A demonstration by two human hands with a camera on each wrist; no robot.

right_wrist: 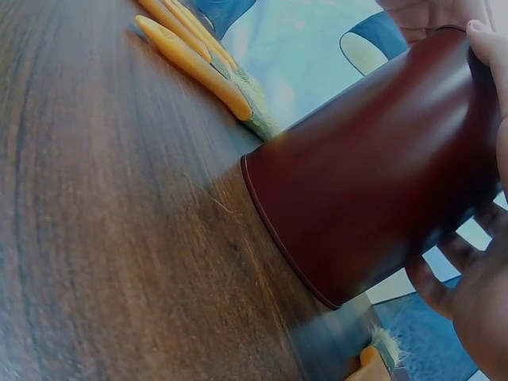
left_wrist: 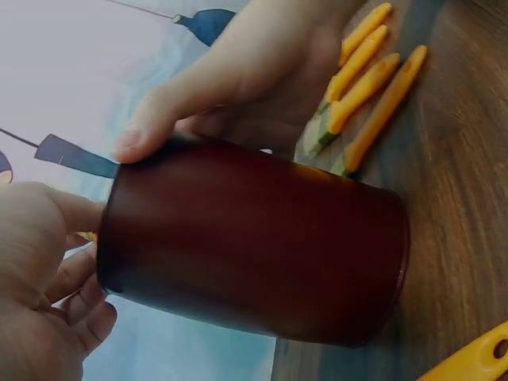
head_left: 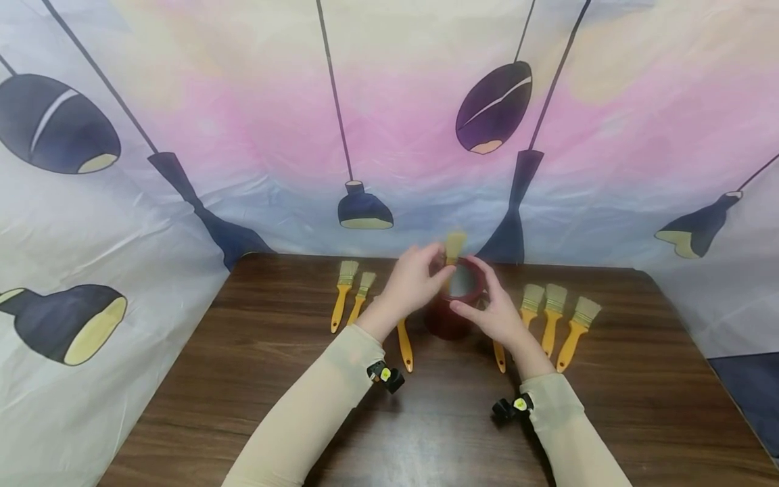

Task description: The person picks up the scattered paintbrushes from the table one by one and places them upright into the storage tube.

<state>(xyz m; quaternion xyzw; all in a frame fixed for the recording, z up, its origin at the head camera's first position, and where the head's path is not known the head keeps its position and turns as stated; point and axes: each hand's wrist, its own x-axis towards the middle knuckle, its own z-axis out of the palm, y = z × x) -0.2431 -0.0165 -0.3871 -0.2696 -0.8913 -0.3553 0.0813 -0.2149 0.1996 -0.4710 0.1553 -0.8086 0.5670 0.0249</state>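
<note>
A dark red cylindrical cup (head_left: 449,323) stands on the table, its pale inside showing at the top. My right hand (head_left: 500,310) holds it near the rim, thumb on the near side and fingers around the far side. Over the mouth, my left hand (head_left: 408,281) pinches a paintbrush (head_left: 455,245), bristles up and handle pointing down into the cup. The left wrist view shows the cup wall (left_wrist: 254,238) hiding most of that brush. Fingers of the right hand (right_wrist: 476,302) curl against the cup in the right wrist view.
Left of the cup lie paintbrushes with yellow handles, among them a wide one (head_left: 342,301) and one partly hidden by my left hand (head_left: 405,346). Several more, including the outermost brush (head_left: 578,333), lie on the right. A printed cloth (head_left: 274,122) hangs behind the brown table (head_left: 414,433).
</note>
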